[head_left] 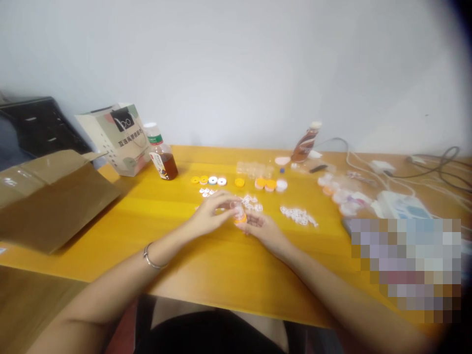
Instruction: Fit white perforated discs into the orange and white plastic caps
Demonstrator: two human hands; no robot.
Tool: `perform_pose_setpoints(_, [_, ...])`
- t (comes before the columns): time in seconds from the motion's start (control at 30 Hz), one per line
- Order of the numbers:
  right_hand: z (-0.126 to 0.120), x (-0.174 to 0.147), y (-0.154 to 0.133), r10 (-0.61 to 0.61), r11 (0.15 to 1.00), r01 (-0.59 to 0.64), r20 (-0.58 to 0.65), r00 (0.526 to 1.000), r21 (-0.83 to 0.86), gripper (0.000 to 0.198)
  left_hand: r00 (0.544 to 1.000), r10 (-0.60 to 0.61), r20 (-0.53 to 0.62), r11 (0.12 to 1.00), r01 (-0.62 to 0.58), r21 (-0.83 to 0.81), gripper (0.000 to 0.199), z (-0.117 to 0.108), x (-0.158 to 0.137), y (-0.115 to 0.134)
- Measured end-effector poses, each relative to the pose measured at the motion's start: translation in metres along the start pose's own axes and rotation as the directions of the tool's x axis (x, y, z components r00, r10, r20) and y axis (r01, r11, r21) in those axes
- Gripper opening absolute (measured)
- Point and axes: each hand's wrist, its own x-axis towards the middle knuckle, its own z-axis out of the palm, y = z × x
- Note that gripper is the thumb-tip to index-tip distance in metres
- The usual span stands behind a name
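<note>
Between my hands is a small clear container with an orange end (240, 220), slightly blurred, its orange part facing down. My left hand (211, 215) closes its fingers on the clear upper part. My right hand (264, 228) grips the orange lower end from the right. Just beyond my hands lie small white patterned pieces (252, 202), partly hidden by my fingers. Small white discs (206, 192) lie behind my left hand. Farther back is a row of round caps, with yellow ones (199, 180), white ones (217, 181), a lone yellow cap (239, 182) and orange-topped ones (265, 185).
A cardboard box (62, 196), paper bag (114, 140) and dark-drink bottle (162, 157) stand left. Clear cups (254, 170) and a brown bottle (306, 142) stand at the back. More white pieces (298, 215), plastic packets (344, 194) and cables (398, 177) lie right.
</note>
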Motion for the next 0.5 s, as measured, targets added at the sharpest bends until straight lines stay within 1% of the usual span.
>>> perform_pose_setpoints(0.07, [-0.0005,0.0004,0.0014,-0.006,1.0,0.006,0.002,1.0,-0.012,0.031,1.0,-0.021,0.003,0.999,0.021,-0.029,0.026,0.002,-0.0002,-0.0032])
perform_pose_setpoints(0.23, [0.0005,-0.0003,0.0022,-0.031,0.999,0.031,0.005,1.0,-0.029,0.029,1.0,-0.021,0.004,0.997,0.021,-0.072,0.025,0.0036,-0.0037,-0.0044])
perform_pose_setpoints(0.33, [0.002,-0.0025,-0.0015,-0.043,0.998,0.043,0.006,0.999,-0.049,0.025,0.998,-0.061,0.004,0.993,0.061,-0.103,0.026,0.0041,-0.005,-0.0044])
perform_pose_setpoints(0.43, [0.0029,-0.0056,-0.0041,-0.056,0.996,0.059,0.035,0.998,-0.068,0.02,0.995,-0.096,0.026,0.984,0.099,-0.15,0.024,0.0035,-0.0053,-0.0049])
perform_pose_setpoints(0.5, [0.0028,-0.0073,-0.0031,-0.058,0.997,0.062,0.071,0.996,-0.05,0.019,0.992,-0.114,0.055,0.971,0.123,-0.205,0.023,0.0025,-0.0055,-0.005])
